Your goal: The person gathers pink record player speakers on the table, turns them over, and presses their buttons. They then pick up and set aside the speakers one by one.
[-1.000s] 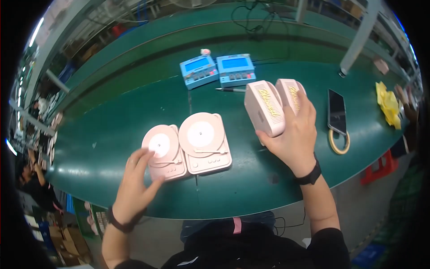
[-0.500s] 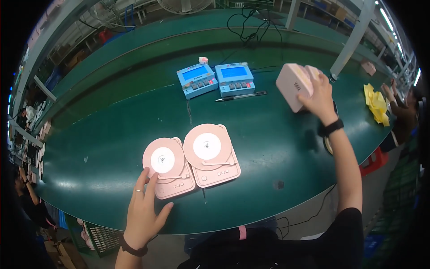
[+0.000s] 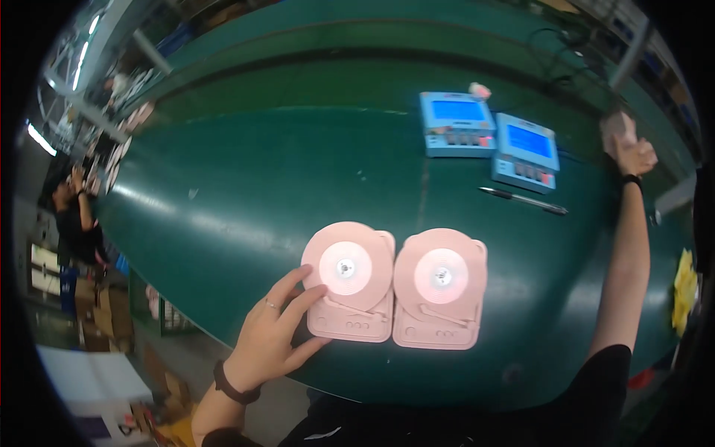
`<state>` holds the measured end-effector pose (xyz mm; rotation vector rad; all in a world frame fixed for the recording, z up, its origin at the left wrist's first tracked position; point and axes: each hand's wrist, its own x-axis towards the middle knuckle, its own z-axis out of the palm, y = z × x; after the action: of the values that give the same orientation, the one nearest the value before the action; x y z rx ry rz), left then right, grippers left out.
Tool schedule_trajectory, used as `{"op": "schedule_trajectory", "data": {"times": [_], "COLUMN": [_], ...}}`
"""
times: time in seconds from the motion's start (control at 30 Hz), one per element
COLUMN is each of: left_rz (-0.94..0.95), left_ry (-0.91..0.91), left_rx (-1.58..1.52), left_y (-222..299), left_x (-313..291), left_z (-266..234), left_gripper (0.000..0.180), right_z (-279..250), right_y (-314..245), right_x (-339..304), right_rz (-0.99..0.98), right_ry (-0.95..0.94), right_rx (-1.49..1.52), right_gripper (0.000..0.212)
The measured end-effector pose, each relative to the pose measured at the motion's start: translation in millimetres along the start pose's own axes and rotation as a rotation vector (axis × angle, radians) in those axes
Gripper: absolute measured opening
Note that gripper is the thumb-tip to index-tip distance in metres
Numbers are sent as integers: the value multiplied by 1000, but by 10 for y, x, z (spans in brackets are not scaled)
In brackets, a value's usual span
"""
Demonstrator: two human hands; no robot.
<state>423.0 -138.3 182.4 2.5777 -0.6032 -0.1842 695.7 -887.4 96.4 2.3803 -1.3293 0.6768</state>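
Observation:
Two pink toy record players [image 3: 350, 324] stand side by side on the green table, each with a white-centred disc and a small tone arm. My left hand [image 3: 272, 335] is at the left one, fingers spread, with fingertips touching the disc's left rim and the thumb by its lower edge. At the far right my right arm is stretched out, and my right hand [image 3: 637, 156] is closed on a pink box-like device [image 3: 618, 128]. Blur hides that device's details, and I cannot tell whether it is one piece or two.
Two blue meters with lit screens [image 3: 456, 112] stand beyond the record players. A black pen [image 3: 525, 200] lies before them. Yellow wrapping [image 3: 684, 290] is at the right rim. A co-worker [image 3: 78, 216] sits at the left, near cartons [image 3: 104, 316] on the floor.
The view has turned left, so the table things appear shifted right and rotated. My right hand has carried the pink device farther off toward the table's back right. My left hand stays at the left record player.

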Motion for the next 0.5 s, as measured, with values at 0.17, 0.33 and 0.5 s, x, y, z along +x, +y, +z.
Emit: {"op": "schedule_trajectory", "data": {"times": [0.17,0.33,0.5], "left_rz": [54,119,270], "left_ry": [2,87,7], "left_rx": [26,28,25], "left_y": [-54,-112,-171], "left_x": [65,196,426], "left_z": [-103,-168,-292], "left_gripper": [75,89,109], "right_z": [226,-412,-1968], "right_y": [205,415,587], "right_x": [253,161,-1359], "right_rz": [-174,-582,-918], "right_ry": [-5,-394,-510], "right_rx": [-195,269,889], "right_gripper": [107,84,73]}}
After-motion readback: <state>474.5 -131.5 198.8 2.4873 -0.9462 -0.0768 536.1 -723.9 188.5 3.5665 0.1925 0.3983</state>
